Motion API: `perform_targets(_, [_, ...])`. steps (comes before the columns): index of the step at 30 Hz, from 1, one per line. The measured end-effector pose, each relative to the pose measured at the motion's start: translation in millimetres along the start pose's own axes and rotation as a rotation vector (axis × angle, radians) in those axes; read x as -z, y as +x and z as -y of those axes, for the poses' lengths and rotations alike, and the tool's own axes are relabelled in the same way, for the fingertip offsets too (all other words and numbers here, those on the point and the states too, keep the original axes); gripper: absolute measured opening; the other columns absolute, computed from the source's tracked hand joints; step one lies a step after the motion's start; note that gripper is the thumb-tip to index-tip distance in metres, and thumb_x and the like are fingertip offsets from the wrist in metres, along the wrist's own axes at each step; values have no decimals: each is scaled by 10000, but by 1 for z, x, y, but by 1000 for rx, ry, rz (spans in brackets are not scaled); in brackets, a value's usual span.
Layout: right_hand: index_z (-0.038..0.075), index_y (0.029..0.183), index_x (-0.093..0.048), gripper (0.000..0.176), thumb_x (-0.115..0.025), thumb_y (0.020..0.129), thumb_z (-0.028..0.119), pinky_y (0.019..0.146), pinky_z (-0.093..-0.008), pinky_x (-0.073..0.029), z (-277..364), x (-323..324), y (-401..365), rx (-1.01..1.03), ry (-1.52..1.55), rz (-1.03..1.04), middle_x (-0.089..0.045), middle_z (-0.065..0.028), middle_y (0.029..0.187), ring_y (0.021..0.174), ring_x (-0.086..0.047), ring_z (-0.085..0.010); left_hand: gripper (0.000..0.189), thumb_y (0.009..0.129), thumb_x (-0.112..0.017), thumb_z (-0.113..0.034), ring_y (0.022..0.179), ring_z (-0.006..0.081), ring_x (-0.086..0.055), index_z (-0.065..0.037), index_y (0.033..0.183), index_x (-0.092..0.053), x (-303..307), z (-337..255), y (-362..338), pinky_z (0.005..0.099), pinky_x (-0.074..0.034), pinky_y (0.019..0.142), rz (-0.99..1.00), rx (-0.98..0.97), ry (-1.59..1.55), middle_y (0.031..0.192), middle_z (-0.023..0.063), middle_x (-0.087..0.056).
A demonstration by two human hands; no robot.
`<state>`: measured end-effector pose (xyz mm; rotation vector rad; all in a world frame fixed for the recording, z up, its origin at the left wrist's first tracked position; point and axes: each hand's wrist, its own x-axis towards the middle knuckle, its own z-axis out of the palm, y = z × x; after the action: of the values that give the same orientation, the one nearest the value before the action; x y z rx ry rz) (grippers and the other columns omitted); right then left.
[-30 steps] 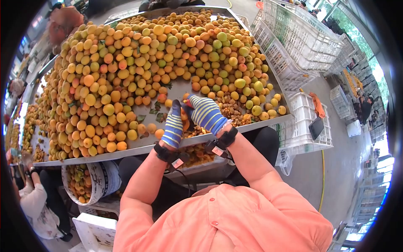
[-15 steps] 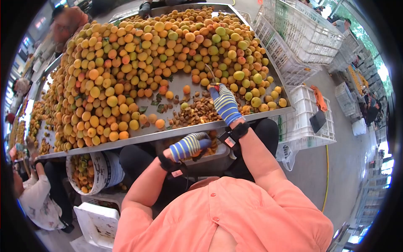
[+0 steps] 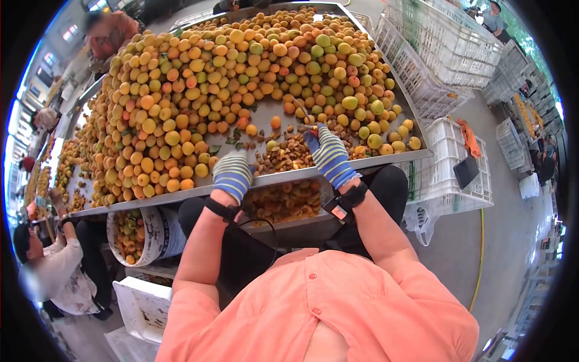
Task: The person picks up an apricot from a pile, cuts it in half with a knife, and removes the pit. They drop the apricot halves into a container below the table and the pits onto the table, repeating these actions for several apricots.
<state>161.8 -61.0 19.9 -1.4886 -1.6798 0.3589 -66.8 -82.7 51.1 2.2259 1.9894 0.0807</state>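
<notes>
A metal tray table (image 3: 386, 158) carries a large heap of orange, yellow and green fruit (image 3: 181, 90). My left hand (image 3: 233, 171), in a striped glove, is at the tray's front edge beside the fruit; its fingertips are too small to make out. Nearer the right, my right hand (image 3: 329, 154), also gloved, is closed round a thin curved tool (image 3: 303, 110) whose tip points up toward the fruit. Small brown pits or pieces (image 3: 286, 154) lie between the hands. Below the edge, a container of split fruit (image 3: 283, 202) sits between my knees.
A white bucket of fruit (image 3: 136, 236) and a white crate (image 3: 142, 304) stand at the left. Stacked white crates (image 3: 443, 45) and another crate (image 3: 449, 163) with an orange cloth are at the right. Co-workers (image 3: 63, 265) sit at the left and back.
My left hand has moved up and left from over the container to the tray's edge, uncovering the split fruit. My right hand stays at the tray with the tool. The view has shifted slightly.
</notes>
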Motion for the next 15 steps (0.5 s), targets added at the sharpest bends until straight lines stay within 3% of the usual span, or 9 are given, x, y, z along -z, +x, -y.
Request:
perform_targets(5, [29, 854, -551, 258, -597, 869, 282, 512, -429, -451, 9, 9, -6, 72, -136, 62, -590, -172, 604, 576, -598, -346, 290, 793, -636, -211, 964, 318, -622, -20, 1009, -669, -39, 33, 43, 384, -506, 816, 335, 94, 251, 1029, 195, -641])
perform_targets(8, [14, 916, -568, 287, -597, 868, 296, 515, -429, -458, 7, 11, -9, 81, -133, 52, -592, -171, 605, 572, -602, -332, 249, 759, -674, -184, 991, 311, -611, -39, 959, -695, -33, 27, 44, 353, -500, 849, 304, 47, 230, 1022, 193, -647])
perform_targets(9, [8, 944, -572, 298, -594, 871, 296, 520, -427, -462, 4, 11, -10, 78, -124, 45, -595, -171, 608, 579, -602, -338, 278, 769, -663, -176, 913, 286, -642, -29, 1005, -673, -20, 18, 36, 366, -512, 820, 290, -6, 204, 966, 186, -658])
perform_targets(12, [1, 949, -570, 271, -598, 873, 260, 536, -436, -469, 2, 13, -12, 17, -36, 47, -597, -200, 640, 607, -597, -371, 338, 792, -648, -180, 789, 229, -655, -37, 1098, -630, -32, 30, 41, 337, -534, 729, 198, 41, -395, 894, 147, -665])
perform_targets(13, [-3, 953, -568, 250, -592, 880, 235, 542, -410, -475, -18, -5, -15, 30, 55, 24, -609, -185, 663, 614, -607, -341, 389, 823, -638, -182, 703, 166, -627, -59, 1185, -571, -38, 32, 45, 268, -521, 627, 324, 213, -999, 878, 100, -649])
perform_targets(15, [-10, 963, -567, 212, -574, 896, 191, 561, -348, -481, -52, -41, -19, -10, 278, 36, -622, -146, 720, 640, -612, -269, 368, 852, -602, -158, 746, 163, -628, -52, 1201, -550, -39, 29, 42, 249, -528, 652, 453, 153, -1634, 908, 90, -641])
